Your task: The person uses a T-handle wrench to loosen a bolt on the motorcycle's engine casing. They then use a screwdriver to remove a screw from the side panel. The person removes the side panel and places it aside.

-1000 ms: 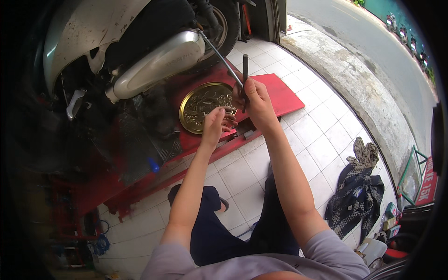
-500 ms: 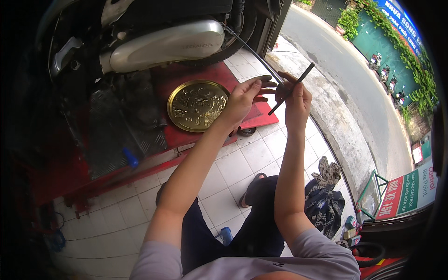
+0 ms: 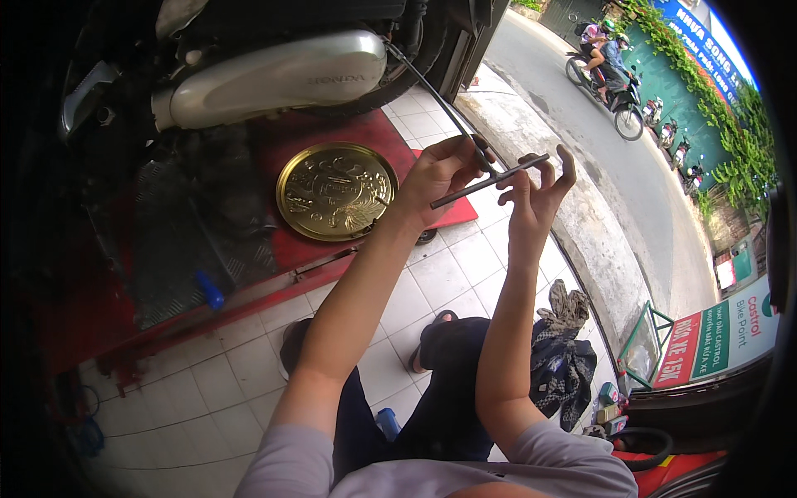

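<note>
A long T-handle wrench (image 3: 446, 104) slants from the rear of the motorbike (image 3: 274, 79), beside the silver engine-side cover, toward me. My left hand (image 3: 433, 176) grips its shaft just below the crossbar, fingertips closed round it. Beside the other half of the crossbar is my right hand (image 3: 534, 197), its fingers spread and curved about the bar's end; they seem to brush it without gripping. Dark grime marks the fingertips. The wrench's far tip is hidden behind the wheel area.
A round gold tray (image 3: 338, 192) lies on the red lift platform (image 3: 257, 259), near a blue-handled object (image 3: 209, 290). Patterned dark cloth (image 3: 564, 365) is heaped on the white tiles to the right. Outside, two people ride a motorbike (image 3: 610, 79) along the road.
The crossbar has turned from steep to flatter. My left hand, loose before, has closed on the shaft; my right has let go and spread its fingers. A ridden motorbike has appeared outside.
</note>
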`<state>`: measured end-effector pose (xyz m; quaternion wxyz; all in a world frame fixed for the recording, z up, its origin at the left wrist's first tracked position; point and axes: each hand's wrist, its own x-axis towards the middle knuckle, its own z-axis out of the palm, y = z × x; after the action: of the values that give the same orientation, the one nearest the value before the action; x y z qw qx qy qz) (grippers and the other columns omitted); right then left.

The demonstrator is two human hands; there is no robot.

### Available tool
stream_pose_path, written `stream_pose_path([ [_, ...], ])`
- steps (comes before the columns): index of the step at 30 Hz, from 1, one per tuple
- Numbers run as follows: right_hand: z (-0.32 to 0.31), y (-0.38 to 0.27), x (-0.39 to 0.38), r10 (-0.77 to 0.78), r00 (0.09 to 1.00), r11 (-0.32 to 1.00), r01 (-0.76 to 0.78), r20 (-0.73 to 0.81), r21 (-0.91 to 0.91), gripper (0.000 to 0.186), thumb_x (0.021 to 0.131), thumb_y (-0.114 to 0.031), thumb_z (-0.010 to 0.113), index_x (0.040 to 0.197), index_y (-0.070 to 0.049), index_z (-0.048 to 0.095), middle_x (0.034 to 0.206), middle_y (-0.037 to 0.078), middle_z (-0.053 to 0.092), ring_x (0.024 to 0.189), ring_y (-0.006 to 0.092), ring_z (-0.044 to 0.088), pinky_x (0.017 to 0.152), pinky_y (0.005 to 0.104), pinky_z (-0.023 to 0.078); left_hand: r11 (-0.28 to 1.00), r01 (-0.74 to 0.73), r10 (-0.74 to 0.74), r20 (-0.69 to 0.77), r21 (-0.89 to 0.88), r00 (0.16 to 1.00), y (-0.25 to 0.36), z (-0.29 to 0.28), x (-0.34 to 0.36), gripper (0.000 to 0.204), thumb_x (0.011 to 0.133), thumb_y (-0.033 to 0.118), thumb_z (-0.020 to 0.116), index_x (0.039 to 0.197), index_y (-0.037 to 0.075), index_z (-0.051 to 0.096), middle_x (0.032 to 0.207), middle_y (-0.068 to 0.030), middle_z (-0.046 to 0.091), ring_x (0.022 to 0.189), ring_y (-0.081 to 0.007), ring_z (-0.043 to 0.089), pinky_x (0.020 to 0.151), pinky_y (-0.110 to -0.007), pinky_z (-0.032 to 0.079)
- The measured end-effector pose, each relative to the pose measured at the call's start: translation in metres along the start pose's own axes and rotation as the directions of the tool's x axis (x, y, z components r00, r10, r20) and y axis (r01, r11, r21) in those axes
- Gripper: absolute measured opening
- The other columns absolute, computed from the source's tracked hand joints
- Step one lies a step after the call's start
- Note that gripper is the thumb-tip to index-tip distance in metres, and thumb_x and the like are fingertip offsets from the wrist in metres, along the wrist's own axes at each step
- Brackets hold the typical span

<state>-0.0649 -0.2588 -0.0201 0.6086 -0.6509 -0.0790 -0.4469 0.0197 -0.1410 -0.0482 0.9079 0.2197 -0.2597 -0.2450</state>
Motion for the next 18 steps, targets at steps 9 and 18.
stream_pose_path([
  [9,-0.026,-0.043,0.001,0.497,0.578,0.847,-0.161,0.648,-0.506,0.040,0.103,-0.023,0.043,0.129,0.003,0.057,0.070,0.011,0.064,0.057,0.0185,0.065,0.058,0.0311,0.051,0.999,-0.016,0.018,-0.053,0.039,0.998,0.013,-0.001,0.004,0.020,0.094,0.022,0.065,0.104,0.005,0.066,0.096,-0.0086,0.069,0.086,-0.0171,0.067,0.072,-0.026,0.054],
  [18,-0.020,-0.056,-0.001,0.374,0.847,0.877,-0.190,0.378,-0.441,0.067,0.086,-0.004,0.052,0.150,-0.003,0.032,0.052,0.003,0.052,0.046,0.0083,0.045,0.050,0.0246,0.041,0.998,0.043,-0.039,-0.085,0.047,0.996,0.023,-0.004,0.004,0.022,0.095,0.025,0.064,0.105,0.005,0.067,0.098,-0.0097,0.070,0.086,-0.0165,0.068,0.069,-0.026,0.056],
])
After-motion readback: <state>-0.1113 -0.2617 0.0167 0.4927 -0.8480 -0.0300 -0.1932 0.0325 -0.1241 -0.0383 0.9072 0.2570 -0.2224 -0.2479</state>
